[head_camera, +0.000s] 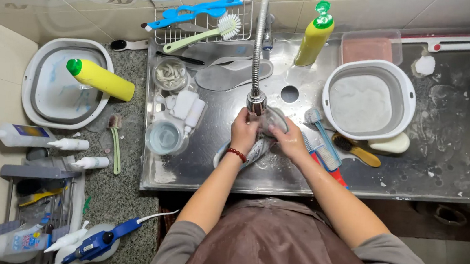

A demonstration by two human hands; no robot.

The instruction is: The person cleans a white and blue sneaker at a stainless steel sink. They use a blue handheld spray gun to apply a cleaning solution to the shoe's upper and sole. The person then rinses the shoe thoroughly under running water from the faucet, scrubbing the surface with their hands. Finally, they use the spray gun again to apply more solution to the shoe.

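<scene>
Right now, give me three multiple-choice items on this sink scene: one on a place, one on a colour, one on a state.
1. Where does the yellow bottle with the green cap lie?
A. across the grey-and-white basin at left
B. in the wire rack
C. on the floor

2. What colour is the bead bracelet on the left hand?
A. blue
B. red
C. white

3. How do the left hand and right hand stand?
A. both resting open on the counter
B. both gripping a shoe under the faucet
C. one holding a brush

Answers: 1 A, it rests across the rim; 2 B, beads look red; 3 B, fingers wrap the shoe.

Wet steel worktop (452, 166) — basin (369, 99), brushes (355, 150)
</scene>
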